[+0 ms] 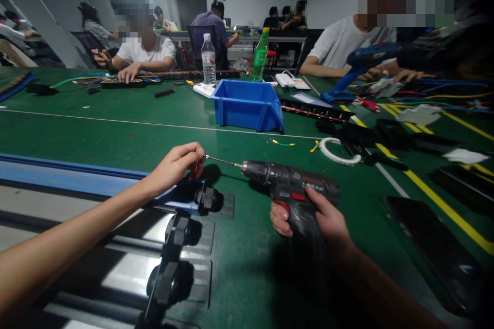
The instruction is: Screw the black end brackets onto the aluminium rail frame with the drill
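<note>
My right hand (304,213) is wrapped round the grip of a black and red cordless drill (297,182), its fingers at the red trigger. A long thin bit (224,160) sticks out of the chuck toward the left. At the bit's tip, the fingers of my left hand (185,158) are pinched together; the small piece between them is too small to name. Below my left forearm lie long metal profiles (116,262) with a blue one (77,176) at the back, black fittings (210,199) on their ends.
A blue bin (247,105) stands beyond my hands, with a clear bottle (209,61) and a green bottle (260,56) behind it. White tape roll (339,151), short wires and black parts lie right. People sit across the green table (154,133).
</note>
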Available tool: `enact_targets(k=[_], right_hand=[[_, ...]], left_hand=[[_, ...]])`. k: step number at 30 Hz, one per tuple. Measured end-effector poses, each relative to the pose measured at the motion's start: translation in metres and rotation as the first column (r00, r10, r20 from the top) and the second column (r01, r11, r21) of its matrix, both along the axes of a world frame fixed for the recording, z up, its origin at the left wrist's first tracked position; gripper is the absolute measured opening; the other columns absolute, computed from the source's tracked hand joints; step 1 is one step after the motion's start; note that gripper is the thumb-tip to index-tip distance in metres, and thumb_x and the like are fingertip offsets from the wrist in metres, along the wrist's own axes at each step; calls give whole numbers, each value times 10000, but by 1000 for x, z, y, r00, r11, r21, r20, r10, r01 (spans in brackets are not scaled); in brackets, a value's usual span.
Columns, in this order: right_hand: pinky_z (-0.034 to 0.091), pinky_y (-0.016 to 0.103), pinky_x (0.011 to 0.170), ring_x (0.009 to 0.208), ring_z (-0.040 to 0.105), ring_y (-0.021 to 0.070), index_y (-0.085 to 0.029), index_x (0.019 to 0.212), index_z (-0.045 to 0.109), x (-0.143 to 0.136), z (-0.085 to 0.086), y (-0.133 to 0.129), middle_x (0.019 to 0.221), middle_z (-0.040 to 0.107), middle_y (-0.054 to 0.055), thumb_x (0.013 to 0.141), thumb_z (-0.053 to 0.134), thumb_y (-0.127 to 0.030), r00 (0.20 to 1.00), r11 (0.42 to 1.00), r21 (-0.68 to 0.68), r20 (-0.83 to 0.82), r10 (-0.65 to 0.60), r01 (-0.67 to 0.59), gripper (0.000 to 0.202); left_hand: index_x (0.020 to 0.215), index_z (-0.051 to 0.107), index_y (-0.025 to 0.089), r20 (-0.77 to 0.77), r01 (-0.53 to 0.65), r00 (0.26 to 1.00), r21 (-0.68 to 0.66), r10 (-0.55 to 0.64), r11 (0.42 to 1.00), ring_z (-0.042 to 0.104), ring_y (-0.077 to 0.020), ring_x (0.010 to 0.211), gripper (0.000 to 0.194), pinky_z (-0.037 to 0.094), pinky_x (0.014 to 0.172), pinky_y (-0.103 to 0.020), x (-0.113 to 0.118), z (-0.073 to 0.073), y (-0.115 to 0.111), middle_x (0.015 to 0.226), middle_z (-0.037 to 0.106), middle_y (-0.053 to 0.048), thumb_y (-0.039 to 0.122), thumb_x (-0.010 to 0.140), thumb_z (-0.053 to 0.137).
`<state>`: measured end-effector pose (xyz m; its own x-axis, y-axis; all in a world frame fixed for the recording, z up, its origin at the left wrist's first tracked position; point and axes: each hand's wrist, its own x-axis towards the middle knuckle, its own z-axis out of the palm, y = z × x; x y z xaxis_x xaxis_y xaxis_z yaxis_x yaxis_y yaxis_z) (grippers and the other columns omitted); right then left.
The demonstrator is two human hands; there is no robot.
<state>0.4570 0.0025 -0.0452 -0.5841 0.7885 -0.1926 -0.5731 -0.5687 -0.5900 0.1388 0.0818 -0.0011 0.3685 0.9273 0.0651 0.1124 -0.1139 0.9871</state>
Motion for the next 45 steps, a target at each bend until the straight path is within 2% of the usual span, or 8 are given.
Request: enact_targets(k=[8,17,22,26,30,37,42,45], right_hand=[[423,321,588,611,484,186,-146,788,656,0,1,0,709,551,73,893,515,-615,999,999,37,51,2,-4,501],[410,307,593,622,481,183,-122,794,675,0,1,-1,715,571,94,902,497,-590,999,999,40,26,18,-19,512],[438,344,587,617,453,196,-184,787,599,1,2,0,691,547,72,889,521,-579,999,999,-1,36,33,-33,416],[441,350,587,638,466,200,-179,796,609,1,5,0,733,520,63,873,582,-562,998,1000,-13,59,8,-8,391],[433,337,582,635,455,192,-151,795,652,1,5,1,744,500,64,876,581,-563,998,1000,-10,53,-24,25,425],[464,299,544,616,447,172,-149,765,649,-1,4,2,731,493,59,854,598,-541,995,987,-125,0,-98,97,406],[492,256,559,651,505,163,-126,820,644,-5,9,0,748,521,59,886,606,-472,986,975,-153,-23,-166,161,354],[503,253,564,658,520,164,-118,844,644,-7,13,-2,762,527,59,894,608,-454,981,967,-173,-15,-193,188,342]], left_hand=[[823,560,172,-47,5,999,55,-3,998,542,-124,618,218,431,604,-263,0,2,-3,715,549,10,339,963,558],[823,635,164,-250,58,968,201,-6,978,598,-169,800,332,433,833,-299,0,8,-2,781,636,-17,352,1020,446],[1008,664,154,-237,19,971,186,26,982,614,-174,854,348,444,863,-297,4,7,-3,873,657,-32,430,1024,453],[1103,654,148,-162,-80,980,206,115,975,633,-182,904,367,456,905,-309,5,5,-3,896,671,-47,461,1014,484],[1067,649,142,-45,-191,976,273,211,943,627,-161,844,319,482,851,-304,4,3,-2,953,669,-57,432,991,536],[990,641,152,-10,-360,923,328,384,873,588,-131,714,153,461,733,-270,-2,2,3,783,619,-9,275,917,586],[997,625,158,-9,-395,906,343,423,852,538,-117,651,150,425,651,-252,-2,1,2,750,586,2,270,907,581],[985,622,164,-48,-375,910,321,411,869,505,-111,623,167,391,598,-234,1,4,1,724,572,7,312,916,586]])
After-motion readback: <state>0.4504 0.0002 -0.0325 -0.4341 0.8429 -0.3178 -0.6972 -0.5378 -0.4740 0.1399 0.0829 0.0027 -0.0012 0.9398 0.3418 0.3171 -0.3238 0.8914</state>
